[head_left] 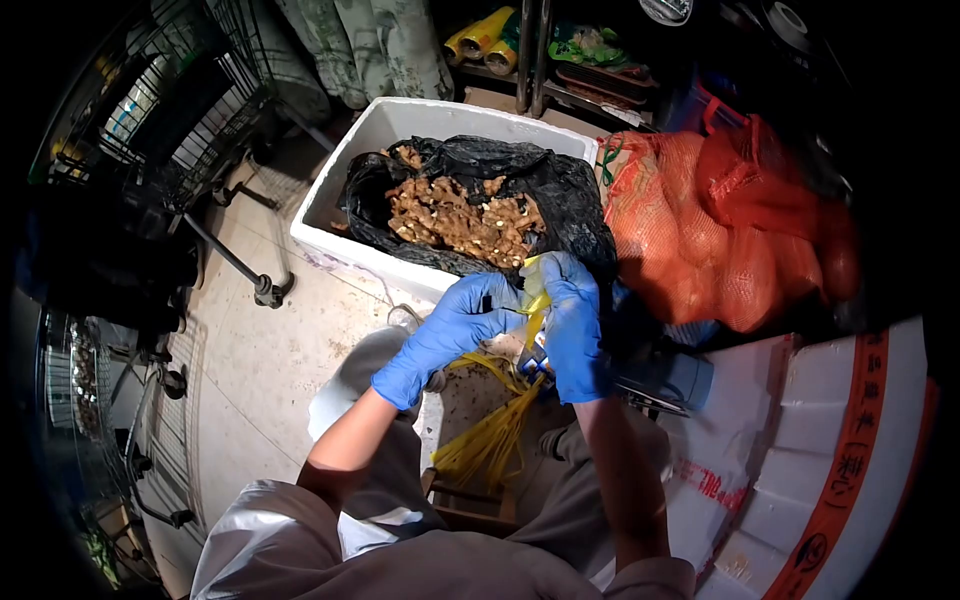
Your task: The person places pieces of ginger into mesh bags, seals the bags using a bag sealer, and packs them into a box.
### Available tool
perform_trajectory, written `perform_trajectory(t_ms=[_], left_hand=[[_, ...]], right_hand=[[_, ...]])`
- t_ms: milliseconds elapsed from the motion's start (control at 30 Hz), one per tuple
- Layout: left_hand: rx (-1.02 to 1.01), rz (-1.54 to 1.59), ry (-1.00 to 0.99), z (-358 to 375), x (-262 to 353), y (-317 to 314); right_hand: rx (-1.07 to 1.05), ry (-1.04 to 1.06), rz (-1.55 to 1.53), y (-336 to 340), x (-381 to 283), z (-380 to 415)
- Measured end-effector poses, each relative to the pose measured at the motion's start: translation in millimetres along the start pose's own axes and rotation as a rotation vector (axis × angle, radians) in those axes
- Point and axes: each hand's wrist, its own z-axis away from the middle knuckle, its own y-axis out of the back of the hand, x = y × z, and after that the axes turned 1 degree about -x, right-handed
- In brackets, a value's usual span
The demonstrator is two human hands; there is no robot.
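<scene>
In blue gloves, both my hands meet over the near edge of a white foam box (pixel 322 206). My right hand (pixel 575 325) is closed around a yellow net bag (pixel 536 300), with a pale yellowish part showing at its fingertips. From the left, my left hand (pixel 468 318) pinches at the same net bag, and a small dark thing I cannot make out shows at its fingers. Inside the box, a black plastic bag (pixel 580 205) lies folded back around a heap of ginger (pixel 455 215). Below my hands hangs a bundle of yellow netting (pixel 490 440), spread between my knees.
Orange mesh sacks (pixel 690 220) full of rounded produce stand right of the box. White foam boxes with red tape (pixel 835 470) are at the lower right. A wire cart (pixel 215 120) is on the left. Yellow rolls (pixel 487 40) lie on a rack behind.
</scene>
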Motion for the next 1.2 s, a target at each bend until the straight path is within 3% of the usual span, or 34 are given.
perform_trajectory(t_ms=[33,100,133,200,300,333,467,633,700,767,833,900,967,1000,1033,1100,1167,1200], left_hand=[[-0.003,0.001,0.002,1,3,-1],[0.037,0.400,0.217,5,9,-3],[0.038,0.400,0.218,5,10,-3],[0.331,0.946,0.280,4,13,-4],[0.377,0.897,0.283,-1,33,-15],[0.214,0.814,0.218,-1,25,-10],[0.055,0.748,0.202,3,14,-6],[0.021,0.774,0.347,3,11,1],[0.045,0.723,0.365,5,11,4],[0.083,0.754,0.401,6,12,5],[0.133,0.743,0.343,6,4,4],[0.185,0.731,0.284,7,-1,4],[0.161,0.787,0.152,7,-3,4],[0.162,0.791,0.154,7,-3,2],[0.168,0.855,0.210,8,-2,-1],[0.170,0.921,0.270,7,-4,-2],[0.090,0.944,0.133,4,-9,4],[0.136,0.903,0.102,3,-9,5]], right_hand=[[-0.038,0.090,0.041,-5,0,2],[0.041,0.161,0.005,-16,-4,7],[-0.005,0.243,0.111,-19,-11,9],[-0.058,0.367,0.367,-22,-23,13],[-0.121,0.361,0.382,-26,-18,21],[-0.121,0.359,0.381,-25,-18,21],[-0.106,0.437,0.536,-18,-28,18],[-0.117,0.399,0.490,-10,-20,10],[-0.245,0.123,0.248,-4,-11,2],[-0.243,0.034,0.121,-4,-6,-2],[-0.066,0.324,0.446,-3,-6,-5],[0.000,0.296,0.483,2,-11,-3],[-0.231,0.079,0.620,4,-17,1],[-0.266,0.082,0.692,4,-8,3],[-0.366,0.096,0.535,0,-9,8],[-0.323,0.012,0.430,4,-13,9],[-0.248,-0.139,0.214,8,-16,8],[-0.112,0.029,0.039,12,-12,15]])
